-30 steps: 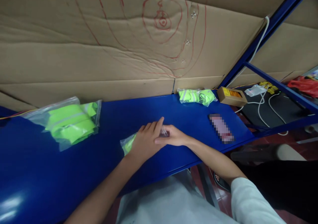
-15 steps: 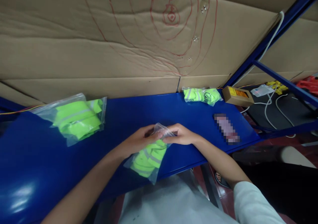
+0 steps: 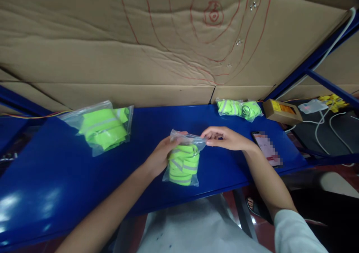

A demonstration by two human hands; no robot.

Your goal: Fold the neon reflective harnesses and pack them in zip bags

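Note:
A clear zip bag (image 3: 183, 165) with a folded neon-green reflective strap inside hangs upright between both hands, over the front part of the blue table (image 3: 117, 185). My left hand (image 3: 164, 152) grips the bag's upper left side, its fingers partly behind the plastic. The right end of the bag's top edge is pinched between the thumb and fingers of my right hand (image 3: 221, 138). On the table to the left lies a larger clear bag (image 3: 105, 127) of green reflective material. Another bag (image 3: 238, 109) with green rolls rests at the back right.
An open cardboard box (image 3: 282, 111) stands at the table's back right corner, with a phone (image 3: 266, 148) nearer the front. White cables (image 3: 318, 129) and yellow items lie beyond. Cardboard (image 3: 84, 58) walls the back. A person's sandalled foot (image 3: 252, 205) shows below right.
My right hand has moved right along the bag's top, away from my left hand. The bag has turned more upright and its top is stretched wider. The view has shifted left.

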